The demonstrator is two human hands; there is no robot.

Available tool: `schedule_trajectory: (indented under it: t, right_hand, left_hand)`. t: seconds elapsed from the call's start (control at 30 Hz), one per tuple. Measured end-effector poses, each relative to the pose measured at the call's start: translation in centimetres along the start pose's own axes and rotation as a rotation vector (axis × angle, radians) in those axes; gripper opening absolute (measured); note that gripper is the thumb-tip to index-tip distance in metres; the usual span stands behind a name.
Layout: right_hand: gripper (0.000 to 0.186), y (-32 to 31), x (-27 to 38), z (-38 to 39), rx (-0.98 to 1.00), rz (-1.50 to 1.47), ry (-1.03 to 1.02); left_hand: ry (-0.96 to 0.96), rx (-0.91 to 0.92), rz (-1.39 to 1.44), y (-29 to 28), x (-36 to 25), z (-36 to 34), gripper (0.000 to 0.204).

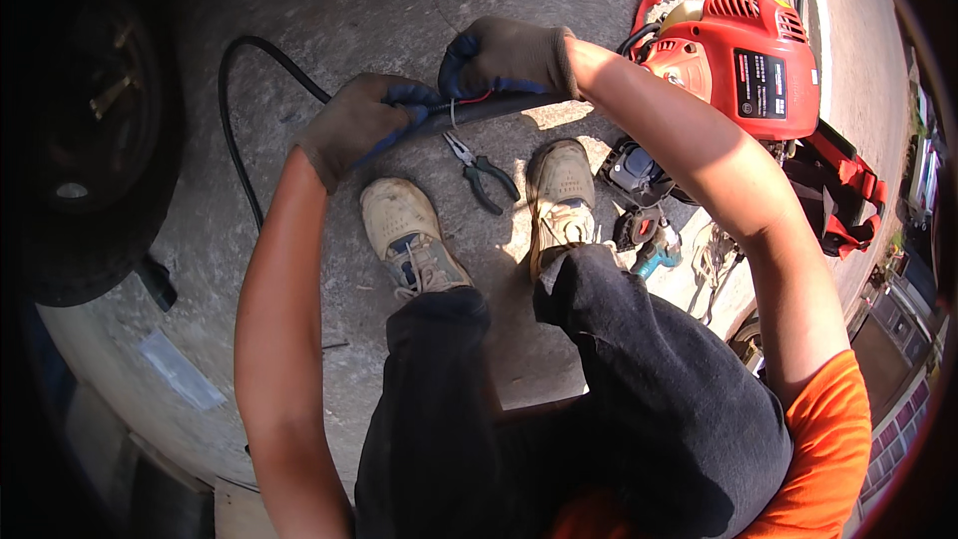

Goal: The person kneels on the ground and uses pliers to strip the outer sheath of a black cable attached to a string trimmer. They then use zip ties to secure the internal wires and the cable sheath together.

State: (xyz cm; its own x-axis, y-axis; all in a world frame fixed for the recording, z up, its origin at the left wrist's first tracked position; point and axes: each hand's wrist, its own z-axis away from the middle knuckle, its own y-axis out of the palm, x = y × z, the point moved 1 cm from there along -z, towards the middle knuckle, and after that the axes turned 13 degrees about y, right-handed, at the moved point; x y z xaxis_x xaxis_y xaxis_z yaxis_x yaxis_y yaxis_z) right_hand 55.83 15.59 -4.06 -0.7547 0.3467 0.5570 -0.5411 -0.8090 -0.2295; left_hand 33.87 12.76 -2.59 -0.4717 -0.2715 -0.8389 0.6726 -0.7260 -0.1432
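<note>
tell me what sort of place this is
Probably an outdoor repair spot or workshop yard: a red engine unit and pliers sit on sunlit, concrete-looking ground, with a vehicle-type wheel at the left.

Pliers [479, 171] on ground [299, 0] between shoes [399, 215] — engine [753, 65] ahead right, power tool [656, 253] right of shoes, wheel [110, 140] far left, cable [227, 130] right of wheel
</note>
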Motion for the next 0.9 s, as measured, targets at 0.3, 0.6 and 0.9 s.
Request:
schedule_trajectory:
  t: [0.3,0.6,0.9]
  right_hand:
    - [0.044,-0.5,2.5,1.9,0.059,0.460,-0.108]
    - [0.029,-0.3,0.4,-0.5,-0.077,0.790,-0.619]
    - [0.027,0.6,2.7,2.1,-0.170,0.210,-0.027]
  left_hand:
    - [0.079,-0.014,-0.003,0.1,0.3,0.4,0.037]
    - [0.086,0.008,-0.057,-0.2,0.1,0.0,0.038]
    - [-0.030,-0.035,-0.219,0.2,-1.8,-0.5,0.032]
